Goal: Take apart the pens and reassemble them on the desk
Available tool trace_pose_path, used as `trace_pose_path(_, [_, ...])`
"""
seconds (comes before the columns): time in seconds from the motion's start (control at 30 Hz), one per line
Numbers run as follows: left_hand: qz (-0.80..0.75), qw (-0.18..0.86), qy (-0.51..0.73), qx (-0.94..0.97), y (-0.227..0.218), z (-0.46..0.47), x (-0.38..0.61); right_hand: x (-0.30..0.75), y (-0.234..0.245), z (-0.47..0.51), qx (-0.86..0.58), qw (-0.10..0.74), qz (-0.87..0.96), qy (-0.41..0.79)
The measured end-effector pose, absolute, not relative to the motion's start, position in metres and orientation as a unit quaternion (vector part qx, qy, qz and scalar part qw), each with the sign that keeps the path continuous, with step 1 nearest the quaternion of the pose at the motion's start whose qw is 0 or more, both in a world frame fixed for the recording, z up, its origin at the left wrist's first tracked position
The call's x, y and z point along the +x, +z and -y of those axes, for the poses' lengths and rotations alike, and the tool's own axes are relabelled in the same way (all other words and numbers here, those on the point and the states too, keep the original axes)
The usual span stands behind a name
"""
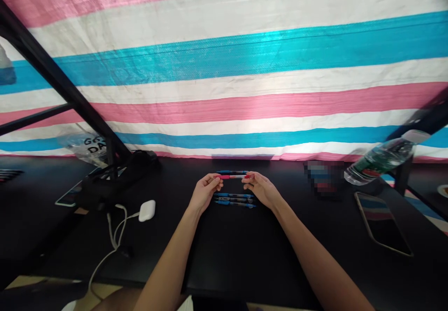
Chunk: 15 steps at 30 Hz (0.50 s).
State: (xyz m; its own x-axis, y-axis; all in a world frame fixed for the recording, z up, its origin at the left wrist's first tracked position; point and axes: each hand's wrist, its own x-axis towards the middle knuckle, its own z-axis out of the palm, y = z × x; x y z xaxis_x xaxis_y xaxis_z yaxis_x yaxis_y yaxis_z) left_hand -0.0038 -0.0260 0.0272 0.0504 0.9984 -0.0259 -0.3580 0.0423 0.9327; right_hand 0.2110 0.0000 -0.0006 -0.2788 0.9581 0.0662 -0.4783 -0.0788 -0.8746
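A red pen (231, 177) with a clear section lies crosswise between my two hands. My left hand (206, 190) pinches its left end, and my right hand (263, 189) pinches the right end. Just beyond it, a blue pen (231, 172) rests on the black table, partly hidden by the red one. Nearer to me, several blue pens (235, 203) lie side by side between my wrists, roughly parallel to the red pen.
A white earbud case (147, 210) with a cable (117, 241) is to the left. On the right are a phone (383, 222), a tilted water bottle (381, 162) and a blurred-out item (324, 178). Striped sheeting (245, 87) hangs behind the black table (231, 255).
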Motion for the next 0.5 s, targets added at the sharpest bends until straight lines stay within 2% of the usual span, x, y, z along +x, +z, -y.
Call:
trace_pose_path(0.17, [-0.419, 0.579, 0.556, 0.423, 0.026, 0.026, -0.004, 0.211, -0.001, -0.002, -0.289, 0.54, 0.444, 0.654])
trace_pose_path(0.27, [-0.468, 0.52, 0.553, 0.453, 0.023, 0.024, -0.005, 0.209, -0.002, -0.003, -0.327, 0.533, 0.49, 0.607])
trace_pose_path(0.5, [-0.574, 0.229, 0.492, 0.613, 0.012, 0.019, -0.016, 0.203, -0.006, 0.0, -0.489, 0.494, 0.657, 0.29])
